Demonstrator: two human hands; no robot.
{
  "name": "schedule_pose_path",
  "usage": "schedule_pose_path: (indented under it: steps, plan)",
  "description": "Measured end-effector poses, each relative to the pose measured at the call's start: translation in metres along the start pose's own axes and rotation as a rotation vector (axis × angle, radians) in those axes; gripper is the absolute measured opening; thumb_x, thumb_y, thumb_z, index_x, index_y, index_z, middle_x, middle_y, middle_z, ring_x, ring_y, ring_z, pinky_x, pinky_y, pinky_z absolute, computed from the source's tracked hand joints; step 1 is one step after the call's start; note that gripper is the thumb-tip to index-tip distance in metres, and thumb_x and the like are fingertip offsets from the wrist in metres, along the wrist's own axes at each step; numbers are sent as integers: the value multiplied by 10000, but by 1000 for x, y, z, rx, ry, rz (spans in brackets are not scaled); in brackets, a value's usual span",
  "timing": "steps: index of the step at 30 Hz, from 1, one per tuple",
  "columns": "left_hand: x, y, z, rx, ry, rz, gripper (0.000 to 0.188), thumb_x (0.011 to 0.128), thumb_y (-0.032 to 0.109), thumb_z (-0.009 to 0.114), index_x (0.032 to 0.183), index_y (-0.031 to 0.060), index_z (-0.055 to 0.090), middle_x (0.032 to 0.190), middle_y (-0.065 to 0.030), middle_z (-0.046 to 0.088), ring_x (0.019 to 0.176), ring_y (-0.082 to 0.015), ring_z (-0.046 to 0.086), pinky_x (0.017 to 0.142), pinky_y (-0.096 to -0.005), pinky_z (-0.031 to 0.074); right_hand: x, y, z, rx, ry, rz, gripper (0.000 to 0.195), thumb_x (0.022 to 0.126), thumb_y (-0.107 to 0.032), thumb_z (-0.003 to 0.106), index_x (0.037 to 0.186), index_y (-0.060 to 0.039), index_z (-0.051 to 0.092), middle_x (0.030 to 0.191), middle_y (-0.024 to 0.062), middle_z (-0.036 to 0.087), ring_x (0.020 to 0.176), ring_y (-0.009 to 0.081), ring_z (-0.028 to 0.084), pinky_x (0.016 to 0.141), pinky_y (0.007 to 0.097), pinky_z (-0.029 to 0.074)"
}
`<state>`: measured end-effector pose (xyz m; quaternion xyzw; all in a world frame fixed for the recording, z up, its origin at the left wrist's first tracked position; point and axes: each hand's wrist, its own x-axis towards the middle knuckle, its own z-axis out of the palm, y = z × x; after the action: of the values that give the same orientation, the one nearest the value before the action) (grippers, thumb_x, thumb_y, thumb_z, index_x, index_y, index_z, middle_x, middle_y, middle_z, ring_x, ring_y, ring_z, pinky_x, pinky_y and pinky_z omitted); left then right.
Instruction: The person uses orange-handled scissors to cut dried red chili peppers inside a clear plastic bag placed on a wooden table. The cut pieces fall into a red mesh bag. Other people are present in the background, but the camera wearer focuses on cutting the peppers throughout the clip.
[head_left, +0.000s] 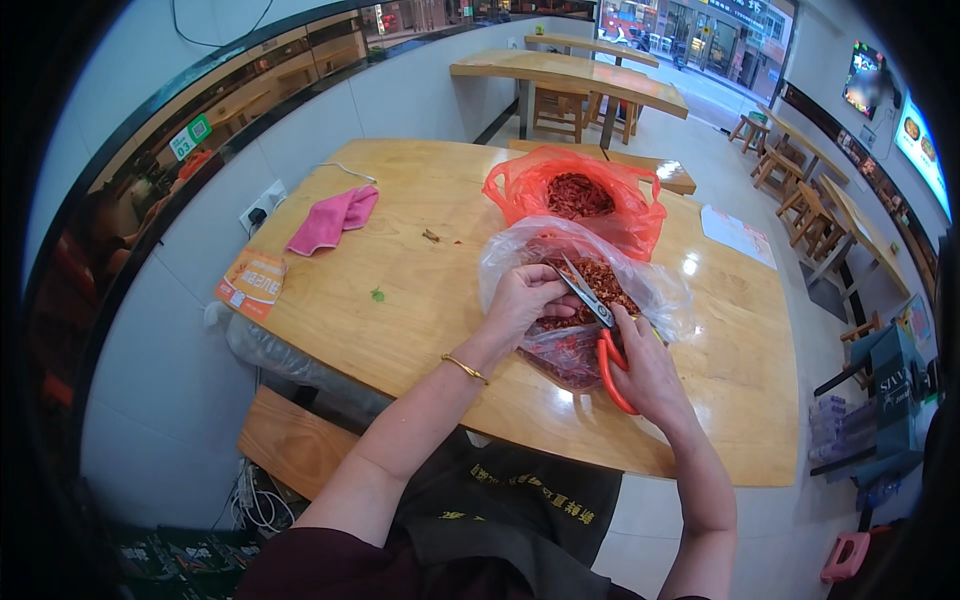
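A pair of scissors with red handles (609, 352) is in my right hand (651, 367), its blades parted and pointing up and left. Beside the blades, my left hand (529, 300) has its fingertips pinched together over a clear plastic bag (504, 251); whether something small is between them I cannot tell. The clear bag lies open and holds cut dried red chili pieces (611, 283). Just behind it stands a red plastic bag (525, 184), open at the top, with whole-looking dried red chilies (580, 196) inside.
On the wooden table (420, 300) lie a pink cloth (332, 219), an orange printed card (251, 283), a green leaf scrap (377, 295), stem bits (431, 235) and a white paper sheet (739, 234). A wooden bench (296, 442) is at lower left, near a wall socket.
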<state>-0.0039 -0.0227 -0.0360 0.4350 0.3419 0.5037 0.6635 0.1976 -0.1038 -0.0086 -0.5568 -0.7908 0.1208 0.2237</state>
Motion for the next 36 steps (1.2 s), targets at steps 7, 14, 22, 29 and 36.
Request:
schedule_pose_path:
  steps: [7, 14, 22, 29, 36]
  plan:
    - [-2, -2, 2, 31, -15, 49, 120, 928, 59, 603, 1003, -31, 629, 959, -117, 688, 811, -180, 706, 667, -243, 593, 0, 2, 2, -17, 31, -39, 588, 872, -186, 629, 1377, -9, 384, 995, 234, 528, 934, 397, 565, 816, 461, 469]
    - [-1, -1, 1, -42, -3, -8, 123, 923, 63, 612, 1016, -16, 623, 950, -106, 687, 809, -178, 705, 672, -252, 593, 1, 1, 1, 8, 21, -28, 578, 885, -181, 619, 1383, -13, 380, 991, 240, 526, 928, 403, 566, 813, 466, 468]
    - [0, -3, -2, -37, -8, -10, 113, 922, 73, 618, 1015, 9, 628, 931, -86, 685, 794, -154, 692, 673, -249, 586, 1, 3, 2, 17, 15, -37, 582, 883, -168, 615, 1388, -11, 372, 1001, 247, 523, 926, 417, 568, 806, 472, 468]
    - [1, -4, -3, 1, -14, 27, 94, 931, 95, 615, 994, 28, 633, 907, -73, 683, 785, -125, 677, 676, -238, 574, 2, 11, 5, 74, 28, -72, 546, 861, -140, 629, 1349, -2, 427, 1007, 250, 573, 926, 425, 591, 812, 474, 474]
    - [-1, -4, 2, 690, 218, 519, 190, 866, 15, 591, 1054, 17, 615, 952, -104, 648, 740, -151, 651, 640, -273, 537, 5, 11, -3, 146, 99, -81, 517, 842, -120, 641, 1309, 9, 462, 1013, 250, 615, 947, 418, 598, 811, 465, 478]
